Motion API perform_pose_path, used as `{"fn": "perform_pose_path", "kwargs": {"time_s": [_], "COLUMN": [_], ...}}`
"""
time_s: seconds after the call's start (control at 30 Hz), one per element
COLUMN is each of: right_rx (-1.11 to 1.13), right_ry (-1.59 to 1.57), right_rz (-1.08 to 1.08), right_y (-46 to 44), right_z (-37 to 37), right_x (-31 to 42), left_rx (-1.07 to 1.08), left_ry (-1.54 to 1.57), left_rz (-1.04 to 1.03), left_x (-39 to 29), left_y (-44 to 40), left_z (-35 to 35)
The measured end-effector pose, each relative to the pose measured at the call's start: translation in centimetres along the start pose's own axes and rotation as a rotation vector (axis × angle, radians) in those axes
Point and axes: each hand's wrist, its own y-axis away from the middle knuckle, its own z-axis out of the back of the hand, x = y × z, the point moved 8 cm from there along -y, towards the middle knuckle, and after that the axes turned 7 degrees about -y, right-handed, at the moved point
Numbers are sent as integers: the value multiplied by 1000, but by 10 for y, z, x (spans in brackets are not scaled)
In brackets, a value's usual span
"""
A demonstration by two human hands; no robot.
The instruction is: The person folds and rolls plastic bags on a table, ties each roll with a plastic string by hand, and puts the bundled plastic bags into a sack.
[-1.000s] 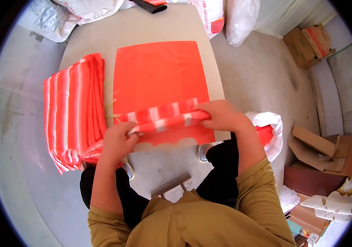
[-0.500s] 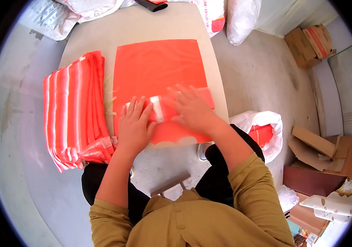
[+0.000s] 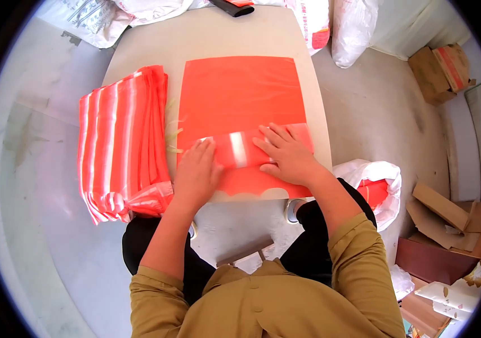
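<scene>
Folded strip, red with a white band near its middle, lies crosswise on the lower part of a flat red sheet, which is spread on the table. Both hands palm down on the strip, one toward each end. Left hand at the strip's left part: fingers extended and close together, thumb set apart, nothing seen gripped. Right hand toward the right end: fingers spread wide, thumb pointing in toward the white band; rests on top, no pinch visible. The strip's right end shows beyond the right hand, near the table's right edge. Below the strip, the sheet's lower edge is scalloped, close to the table's near edge. To the left of the sheet, a thick stack of red-and-white striped pieces, bunched at its near end, which overhangs the table. Pale yellow strands between stack and sheet. At the far edge, a black tube, partly cut off by the frame. Right of the person's knee, a white sack with red material inside; farther right, a carton with raised flaps.
</scene>
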Motion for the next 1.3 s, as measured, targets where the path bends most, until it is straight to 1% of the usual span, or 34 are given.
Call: {"fn": "perform_pose_path", "kwargs": {"time_s": [0.07,0.17,0.27,0.37,0.47,0.57,0.67,0.77,0.87,0.9,0.97,1.03,1.1,1.17,1.2,1.27,1.3], "right_rx": [-8,-101,-149,-185,-221,-241,-272,-345,-276,-241,-165,-143,-81,24,14,-9,-208], "right_ry": [9,34,56,20,10,-6,-74,-140,-318,-411,-597,-926,-1198,-1418,-1454,-1524,-1467], "right_rz": [-18,21,44,83,91,95,108,153,92,52,-28,-13,28,105,32,-119,-106], "right_y": [-1,-3,-8,-12,-14,-13,-12,-10,-16,-18,-21,-28,-29,-28,-29,-27,-25], "right_z": [2,8,17,26,27,31,38,44,40,35,19,6,2,7,4,2,17], "right_x": [-1,4,16,28,27,26,26,28,28,28,32,43,52,67,59,34,15], "left_rx": [9,-177,-310,-290,-189,-220,-355,-414,-520,-501,-459,-435,-347,-403,-431,-553,-613], "left_ry": [36,-190,-306,-313,-237,-239,318,740,873,801,654,478,555,624,655,605,580], "left_rz": [164,148,117,152,237,278,521,774,765,647,416,71,-142,-298,-376,-330,-307], "left_x": [27,40,51,57,65,78,111,123,125,111,58,-25,-78,-107,-114,-107,-103], "left_y": [0,-3,-6,-14,-19,-21,-13,2,6,1,-7,-13,-10,-9,-7,-7,-7], "left_z": [3,35,32,14,5,4,0,13,16,21,30,60,79,98,106,121,126]}}
